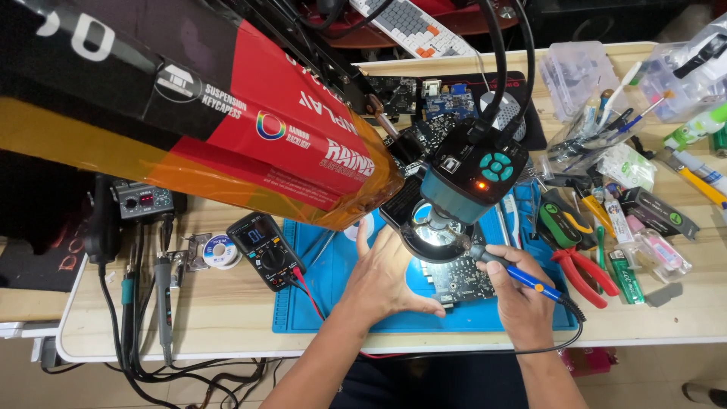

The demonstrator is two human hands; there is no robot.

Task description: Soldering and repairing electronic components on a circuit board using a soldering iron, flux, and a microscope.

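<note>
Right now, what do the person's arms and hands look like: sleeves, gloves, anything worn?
Both forearms are bare up to the frame's bottom edge, with no sleeve cuff in view. The left hand and right hand are ungloved. No watch, wristband or ring is visible. No cables or markings are attached to either arm.

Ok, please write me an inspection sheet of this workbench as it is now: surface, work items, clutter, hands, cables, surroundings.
Surface: wooden bench with a blue work mat in the middle.
Work items: dark circuit board on the mat, under a camera microscope with a lit ring light.
Clutter: multimeter, solder spool, red-handled pliers, tools and packets at the right.
Hands: left hand flat on the mat beside the board; right hand grips a blue-handled soldering iron, tip at the board.
Cables: iron cord runs along the front edge; several hang at the left.
Surroundings: red-and-orange box overhead, keyboard behind.
</note>
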